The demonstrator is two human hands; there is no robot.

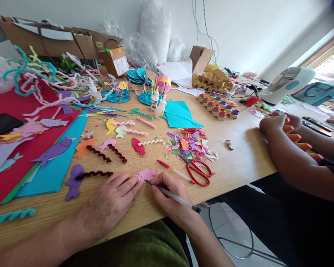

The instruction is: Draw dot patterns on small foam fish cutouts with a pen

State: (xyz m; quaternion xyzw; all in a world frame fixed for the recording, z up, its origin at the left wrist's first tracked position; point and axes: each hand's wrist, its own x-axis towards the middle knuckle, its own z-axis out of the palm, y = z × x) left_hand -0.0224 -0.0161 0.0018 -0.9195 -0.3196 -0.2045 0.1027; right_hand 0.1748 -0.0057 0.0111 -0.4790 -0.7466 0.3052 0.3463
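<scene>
**Wooden table under a pale wall: a pen tip meets a small pink fish**

A pale wall rises behind a wooden table (239, 148) crowded with craft pieces. At the centre of the dial lies a pink fish cutout (147, 175), flat near the table's front edge. At 8 o'clock from it, the left hand (108, 204) lies palm down, grasping nothing, its fingertips on the cutout's edge. At 4 o'clock, the right hand (168, 205) pinches a grey pen (180, 200), its tip at the cutout's lower edge.

A purple fish (74, 181) with a dark, twisted pipe cleaner sits at 9 o'clock, a red fish (138, 147) with a pale one near 12. At 3 o'clock lie a red pen (176, 171) and, beyond it, red-handled scissors (198, 172); paper scraps (195, 144) are heaped at 2. Farther toward 2 stand a painted egg carton (218, 107) and a white fan (286, 86). Two glue bottles (160, 107) stand near 12, beside turquoise sheets (180, 114). Between 2 and 3, another person's hands (275, 124) touch an orange-tipped piece (295, 137). Cardboard boxes (86, 46) line the wall toward 11.
</scene>
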